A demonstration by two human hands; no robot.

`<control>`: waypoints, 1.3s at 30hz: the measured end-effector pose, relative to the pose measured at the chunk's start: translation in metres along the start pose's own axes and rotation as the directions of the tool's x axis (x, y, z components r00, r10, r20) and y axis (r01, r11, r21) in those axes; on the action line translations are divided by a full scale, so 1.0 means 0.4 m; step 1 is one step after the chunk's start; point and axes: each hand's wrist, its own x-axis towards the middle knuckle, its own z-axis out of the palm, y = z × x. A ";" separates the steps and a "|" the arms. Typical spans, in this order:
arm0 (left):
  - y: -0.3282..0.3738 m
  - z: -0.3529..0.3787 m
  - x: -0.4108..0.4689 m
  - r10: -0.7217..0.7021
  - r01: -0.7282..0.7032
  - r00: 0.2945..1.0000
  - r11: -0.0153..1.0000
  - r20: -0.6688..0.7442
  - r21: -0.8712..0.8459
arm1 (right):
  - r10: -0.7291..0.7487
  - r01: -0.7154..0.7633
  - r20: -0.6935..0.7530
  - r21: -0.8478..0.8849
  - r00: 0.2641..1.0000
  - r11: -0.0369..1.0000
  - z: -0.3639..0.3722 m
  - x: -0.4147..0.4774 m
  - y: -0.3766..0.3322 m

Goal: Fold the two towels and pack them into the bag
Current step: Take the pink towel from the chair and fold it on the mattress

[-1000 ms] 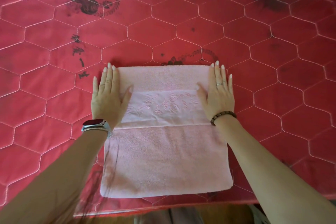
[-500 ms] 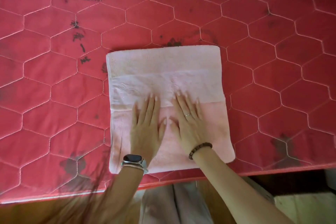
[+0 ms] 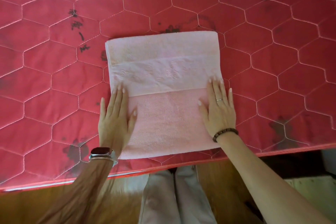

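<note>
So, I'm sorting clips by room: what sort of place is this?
Probably a bedroom at home: a red quilted mattress with a piped edge, what looks like a wooden floor below it, and a folded pink towel lying on it.

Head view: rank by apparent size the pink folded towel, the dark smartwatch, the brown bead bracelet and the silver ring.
1. pink folded terry towel, by far the largest.
2 and 3. dark smartwatch and brown wooden bead bracelet: they look about alike, so not ranked.
4. thin silver ring, the smallest.
</note>
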 end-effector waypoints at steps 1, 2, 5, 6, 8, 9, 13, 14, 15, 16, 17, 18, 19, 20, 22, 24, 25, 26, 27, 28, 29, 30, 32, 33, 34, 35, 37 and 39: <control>0.006 -0.001 -0.006 -0.005 0.005 1.000 1.000 -0.007 -0.007 | 0.006 -0.006 0.000 0.004 1.000 1.000 -0.003 -0.006 -0.011; 0.015 -0.002 -0.014 -0.006 0.005 1.000 1.000 -0.013 -0.028 | -0.009 0.009 0.010 0.010 1.000 1.000 -0.004 -0.016 -0.026; 0.066 0.001 -0.045 0.047 -0.049 0.999 0.990 -0.021 -0.133 | -0.145 0.142 0.031 0.083 0.989 0.986 0.025 -0.067 -0.092; 0.088 0.005 -0.055 0.075 -0.077 0.997 0.984 -0.019 -0.162 | -0.181 0.179 0.015 0.095 0.983 0.979 0.040 -0.087 -0.113; 0.123 0.016 -0.070 0.111 -0.111 0.994 0.975 -0.008 -0.193 | -0.191 0.193 -0.024 0.076 0.981 0.978 0.069 -0.118 -0.137; 0.131 0.021 -0.073 0.115 -0.113 0.993 0.975 -0.003 -0.193 | -0.180 0.182 -0.028 0.066 0.983 0.981 0.077 -0.124 -0.137; 0.107 0.027 -0.079 0.087 -0.083 0.996 0.983 0.022 -0.163 | -0.184 0.184 -0.016 0.047 0.983 0.982 0.066 -0.124 -0.090; 0.095 0.024 -0.080 0.091 -0.086 0.995 0.985 0.028 -0.150 | -0.174 0.174 -0.014 0.036 0.985 0.984 0.059 -0.122 -0.070; 0.081 0.020 -0.081 0.096 -0.092 0.995 0.986 0.026 -0.138 | -0.155 0.155 -0.013 0.030 0.988 0.987 0.052 -0.122 -0.047; 0.066 0.018 -0.084 0.097 -0.094 0.995 0.987 0.018 -0.127 | -0.134 0.134 -0.013 0.030 0.991 0.991 0.047 -0.123 -0.023; 0.049 0.016 -0.088 0.090 -0.088 0.996 0.989 0.010 -0.118 | -0.117 0.118 -0.010 0.037 0.993 0.992 0.043 -0.126 -0.001; 0.033 0.016 -0.092 0.078 -0.077 0.997 0.991 0.006 -0.111 | -0.112 0.111 -0.002 0.043 0.994 0.993 0.040 -0.128 0.019; 0.019 0.016 -0.097 0.070 -0.069 0.998 0.992 0.004 -0.104 | -0.117 0.117 0.008 0.045 0.993 0.992 0.039 -0.130 0.035; 0.008 0.015 -0.102 0.071 -0.070 0.997 0.993 0.005 -0.096 | -0.131 0.130 0.017 0.045 0.991 0.991 0.038 -0.130 0.047; -0.007 0.007 -0.107 0.101 -0.098 0.995 0.992 0.023 -0.083 | -0.162 0.161 0.037 0.041 0.986 0.986 0.033 -0.131 0.063; -0.017 -0.010 -0.115 0.160 -0.155 0.986 0.985 0.054 -0.082 | -0.206 0.203 0.065 0.056 0.976 0.978 0.016 -0.137 0.079; -0.023 -0.022 -0.124 0.206 -0.200 0.976 0.976 0.067 -0.085 | -0.239 0.234 0.082 0.067 0.968 0.970 0.005 -0.144 0.090; -0.030 -0.031 -0.135 0.262 -0.255 0.962 0.963 0.081 -0.088 | -0.277 0.270 0.106 0.074 0.955 0.960 -0.004 -0.154 0.104; -0.040 -0.039 -0.149 0.315 -0.307 0.944 0.947 0.101 -0.090 | -0.313 0.305 0.136 0.076 0.940 0.949 -0.014 -0.166 0.118; -0.051 -0.048 -0.165 0.357 -0.348 0.926 0.933 0.122 -0.093 | -0.343 0.335 0.171 0.074 0.924 0.939 -0.023 -0.180 0.131; -0.062 -0.054 -0.179 0.385 -0.375 0.912 0.922 0.141 -0.095 | -0.361 0.353 0.206 0.073 0.910 0.933 -0.031 -0.193 0.143; -0.075 -0.057 -0.192 0.405 -0.394 0.900 0.914 0.159 -0.096 | -0.366 0.359 0.234 0.076 0.901 0.930 -0.036 -0.203 0.155; -0.097 -0.062 -0.207 0.432 -0.416 0.880 0.902 0.201 -0.118 | -0.370 0.359 0.247 0.091 0.895 0.929 -0.044 -0.214 0.174; -0.106 -0.063 -0.211 0.437 -0.416 0.872 0.899 0.222 -0.136 | -0.378 0.364 0.235 0.099 0.896 0.926 -0.047 -0.215 0.181; -0.112 -0.063 -0.213 0.435 -0.408 0.869 0.900 0.237 -0.154 | -0.387 0.372 0.212 0.106 0.897 0.922 -0.049 -0.214 0.185; -0.115 -0.064 -0.213 0.428 -0.394 0.870 0.902 0.245 -0.178 | -0.393 0.378 0.186 0.113 0.900 0.919 -0.050 -0.211 0.186; -0.111 -0.066 -0.212 0.417 -0.364 0.879 0.900 0.230 -0.240 | -0.400 0.385 0.137 0.122 0.906 0.915 -0.049 -0.205 0.183; -0.106 -0.064 -0.213 0.405 -0.340 0.894 0.892 0.194 -0.297 | -0.404 0.390 0.088 0.139 0.910 0.910 -0.045 -0.203 0.177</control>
